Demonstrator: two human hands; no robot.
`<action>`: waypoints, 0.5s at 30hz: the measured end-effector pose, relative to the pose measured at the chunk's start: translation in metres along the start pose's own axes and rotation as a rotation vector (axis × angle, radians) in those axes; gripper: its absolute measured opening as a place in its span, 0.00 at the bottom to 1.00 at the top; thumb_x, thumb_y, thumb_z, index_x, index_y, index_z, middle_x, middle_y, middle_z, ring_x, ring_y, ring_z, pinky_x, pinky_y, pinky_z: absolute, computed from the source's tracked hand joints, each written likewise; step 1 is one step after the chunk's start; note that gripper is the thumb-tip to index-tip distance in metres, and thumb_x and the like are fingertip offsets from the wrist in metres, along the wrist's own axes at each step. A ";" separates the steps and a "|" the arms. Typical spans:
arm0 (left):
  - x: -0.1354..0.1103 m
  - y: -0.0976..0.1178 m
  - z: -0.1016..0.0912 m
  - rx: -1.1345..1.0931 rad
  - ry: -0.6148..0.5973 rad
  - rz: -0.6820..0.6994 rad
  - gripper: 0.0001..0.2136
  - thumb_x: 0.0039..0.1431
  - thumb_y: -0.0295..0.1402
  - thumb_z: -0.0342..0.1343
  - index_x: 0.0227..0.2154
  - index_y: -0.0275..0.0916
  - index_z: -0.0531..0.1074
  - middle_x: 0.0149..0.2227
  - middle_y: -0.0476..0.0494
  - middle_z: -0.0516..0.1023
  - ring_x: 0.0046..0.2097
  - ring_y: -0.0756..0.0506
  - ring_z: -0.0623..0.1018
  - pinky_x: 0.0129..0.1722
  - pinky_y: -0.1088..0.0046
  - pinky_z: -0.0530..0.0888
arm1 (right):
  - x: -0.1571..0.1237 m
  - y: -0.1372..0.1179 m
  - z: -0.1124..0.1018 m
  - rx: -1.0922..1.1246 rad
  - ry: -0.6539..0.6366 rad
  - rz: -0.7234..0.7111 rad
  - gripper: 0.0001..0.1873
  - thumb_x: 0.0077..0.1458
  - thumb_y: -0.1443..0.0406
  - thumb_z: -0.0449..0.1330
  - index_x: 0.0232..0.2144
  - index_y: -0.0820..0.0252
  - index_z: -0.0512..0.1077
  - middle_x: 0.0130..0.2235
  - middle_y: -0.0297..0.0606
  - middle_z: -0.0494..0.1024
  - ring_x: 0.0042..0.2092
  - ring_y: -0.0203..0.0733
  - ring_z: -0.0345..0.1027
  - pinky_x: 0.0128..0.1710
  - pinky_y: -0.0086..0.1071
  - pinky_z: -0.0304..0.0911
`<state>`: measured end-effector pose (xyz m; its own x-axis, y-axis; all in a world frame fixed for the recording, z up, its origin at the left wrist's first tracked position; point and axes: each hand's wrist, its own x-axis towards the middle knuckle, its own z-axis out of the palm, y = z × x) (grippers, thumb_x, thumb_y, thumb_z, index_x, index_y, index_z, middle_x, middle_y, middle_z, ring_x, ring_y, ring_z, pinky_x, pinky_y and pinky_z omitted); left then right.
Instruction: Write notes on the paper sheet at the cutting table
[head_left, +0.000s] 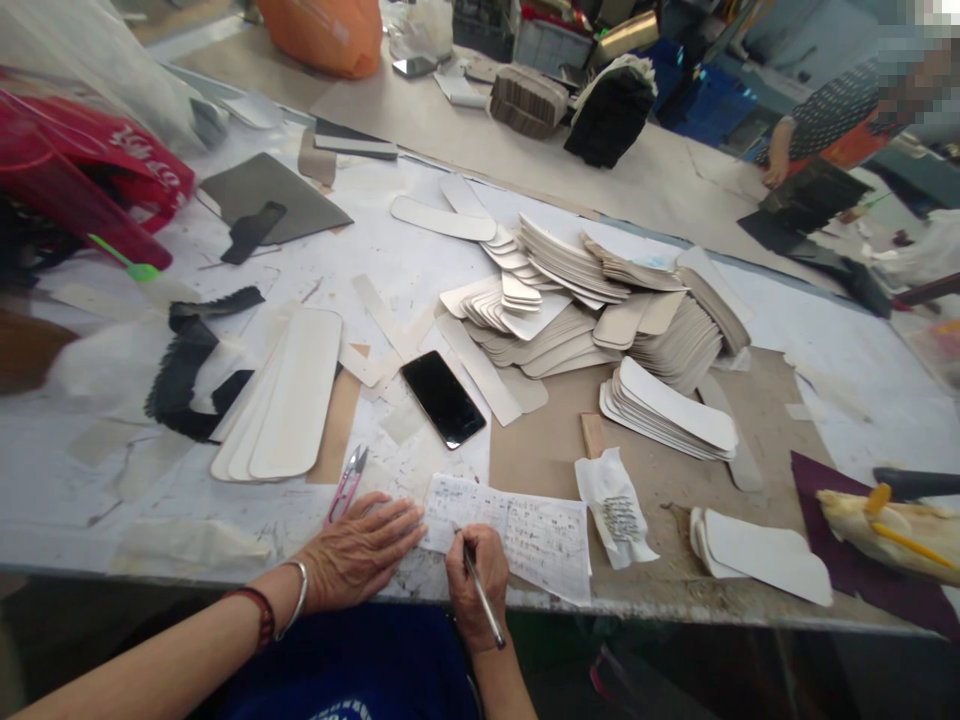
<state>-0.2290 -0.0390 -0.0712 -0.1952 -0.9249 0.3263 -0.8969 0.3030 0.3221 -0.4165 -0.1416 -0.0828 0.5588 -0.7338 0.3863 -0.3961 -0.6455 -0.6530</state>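
My right hand point(478, 578) is closed round a pen point(482, 590), its tip down on a sheet of paper point(547, 540) with handwriting in rows. Flat on the table, with fingers stretched out, my left hand point(365, 550) lies at the paper's left edge and holds nothing. Just beyond it rest small thread snips point(347, 485) with pink handles. A black phone point(444, 398) lies behind the paper. To the right of the sheet is a crumpled white slip point(616, 508) with dark marks.
Fanned white strips point(292, 395) lie at the left, near black scraps point(184, 375). Heaped pale strips point(555, 300) fill the middle, with a neat stack point(667, 410) nearer me. A red bag point(112, 160) stands far left. Another person's arm point(784, 150) shows at the upper right.
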 end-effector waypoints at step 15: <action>-0.006 -0.001 0.006 -0.037 -0.027 -0.012 0.16 0.66 0.33 0.42 0.54 0.36 0.66 0.57 0.45 0.65 0.60 0.43 0.59 0.64 0.62 0.41 | -0.001 0.000 0.001 -0.021 0.003 -0.023 0.05 0.61 0.72 0.50 0.32 0.62 0.61 0.29 0.35 0.64 0.32 0.35 0.60 0.33 0.29 0.60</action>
<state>-0.2292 -0.0357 -0.0790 -0.1953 -0.9343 0.2984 -0.8841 0.2994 0.3589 -0.4159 -0.1407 -0.0835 0.5663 -0.7189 0.4030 -0.3983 -0.6669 -0.6298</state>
